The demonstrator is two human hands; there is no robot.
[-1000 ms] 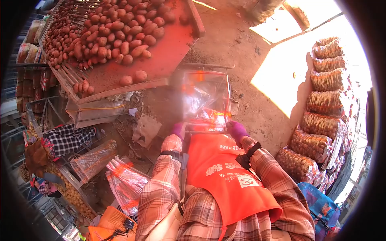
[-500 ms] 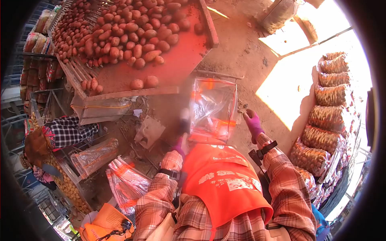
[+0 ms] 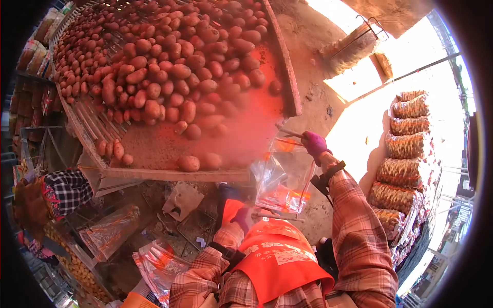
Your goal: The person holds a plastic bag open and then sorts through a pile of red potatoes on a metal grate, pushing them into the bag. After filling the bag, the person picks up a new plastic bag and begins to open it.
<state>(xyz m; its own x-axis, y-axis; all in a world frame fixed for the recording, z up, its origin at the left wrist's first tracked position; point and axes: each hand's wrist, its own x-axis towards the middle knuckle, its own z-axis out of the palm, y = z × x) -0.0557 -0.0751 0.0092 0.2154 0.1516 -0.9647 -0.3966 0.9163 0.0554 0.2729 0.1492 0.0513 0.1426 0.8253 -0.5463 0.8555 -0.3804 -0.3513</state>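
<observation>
My right hand (image 3: 315, 145), in a purple glove, is closed round a metal bar (image 3: 290, 132) beside the corner of the sorting tray. Below that bar hangs a clear plastic bag (image 3: 290, 177) with orange bands. Another rod (image 3: 281, 215) crosses the bag's near end, by my red apron (image 3: 280, 251). My left hand (image 3: 242, 218), also gloved in purple, is low beside the apron, near the left end of this rod; its fingers are blurred. Red potatoes (image 3: 179, 72) are heaped on the red tray (image 3: 154, 149), with dust or haze over its near right part.
Filled potato bags (image 3: 405, 146) stand in a row at right. Clear bags lie in a stack (image 3: 159, 267) at lower left, near a torn cardboard piece (image 3: 183, 201). A person in a checked garment (image 3: 69, 190) is at far left. A wrapped bundle (image 3: 352, 49) stands at the back.
The view has shifted, bringing the tray nearer. My right hand has moved forward from open beside the bag to grip the bar at the tray's corner. Haze over the potatoes is thicker.
</observation>
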